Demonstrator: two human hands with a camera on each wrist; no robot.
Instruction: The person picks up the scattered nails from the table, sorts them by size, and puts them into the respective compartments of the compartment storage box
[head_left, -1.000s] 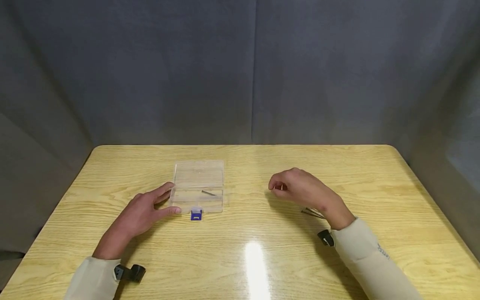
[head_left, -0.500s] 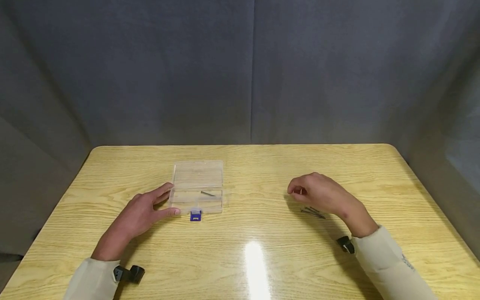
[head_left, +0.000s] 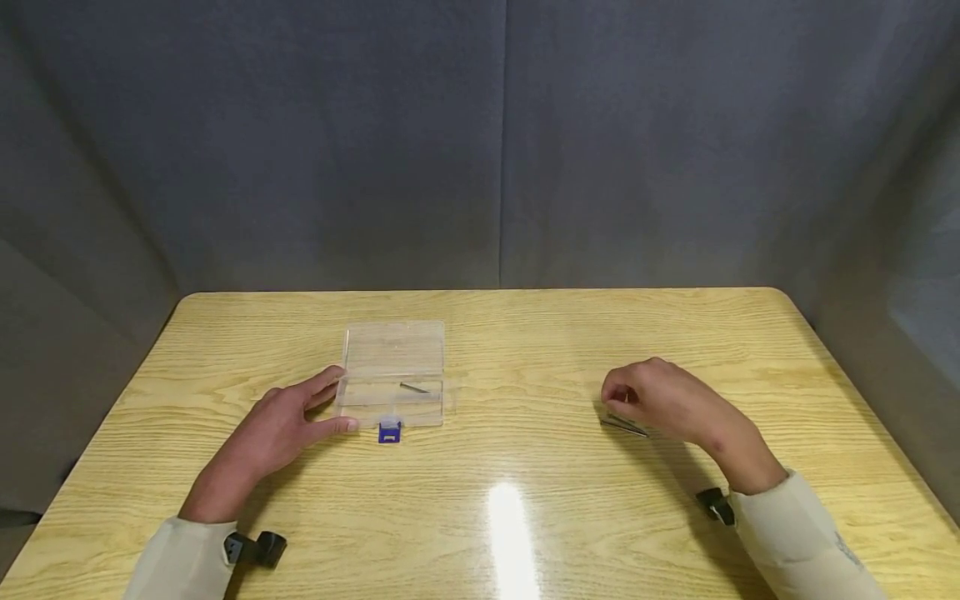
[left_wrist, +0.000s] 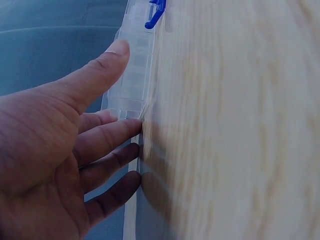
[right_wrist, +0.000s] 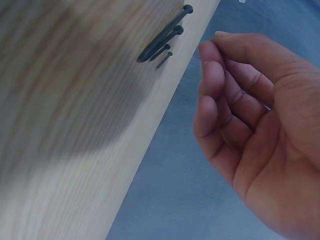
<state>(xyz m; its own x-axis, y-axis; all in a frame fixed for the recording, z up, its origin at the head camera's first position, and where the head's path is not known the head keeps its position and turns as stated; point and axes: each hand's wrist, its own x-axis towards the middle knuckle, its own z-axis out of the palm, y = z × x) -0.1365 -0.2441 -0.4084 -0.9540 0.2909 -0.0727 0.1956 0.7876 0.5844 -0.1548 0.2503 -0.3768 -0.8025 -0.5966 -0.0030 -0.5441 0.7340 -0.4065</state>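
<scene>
I see nails [head_left: 624, 427] at eight o'clock from the curled right hand [head_left: 667, 404]; the left hand [head_left: 281, 432], fingers spread, touches a clear box [head_left: 375, 393] at three, one nail [head_left: 414, 388] inside.

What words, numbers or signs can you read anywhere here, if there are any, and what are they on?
None that I can read.
Right sleeve: a small grey mark, too small and blurred to tell if it is writing.
Clear box, blue latch and metal pieces: no writing shows on them.
</scene>
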